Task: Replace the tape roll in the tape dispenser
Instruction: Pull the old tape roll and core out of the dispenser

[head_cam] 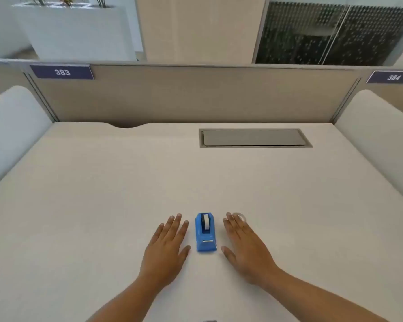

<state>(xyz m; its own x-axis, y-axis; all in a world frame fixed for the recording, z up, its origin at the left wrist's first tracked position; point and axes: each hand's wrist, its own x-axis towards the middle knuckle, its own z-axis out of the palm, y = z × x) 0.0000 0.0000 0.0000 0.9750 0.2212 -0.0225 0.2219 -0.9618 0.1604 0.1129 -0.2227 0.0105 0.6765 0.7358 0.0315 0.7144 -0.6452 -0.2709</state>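
Note:
A small blue tape dispenser [205, 232] stands on the beige desk [102, 194] with a white tape roll seated in it, its cutter end toward me. My left hand [166, 248] lies flat on the desk just left of the dispenser, fingers spread, holding nothing. My right hand [247, 248] lies flat just right of it, also holding nothing. A clear loose tape roll [240, 216] lies on the desk beyond my right fingertips, partly hidden by them.
A grey cable hatch [254, 138] is set into the desk at the back right. A beige partition [196, 94] closes the far edge. Padded white side panels [9, 126] flank the desk on both sides.

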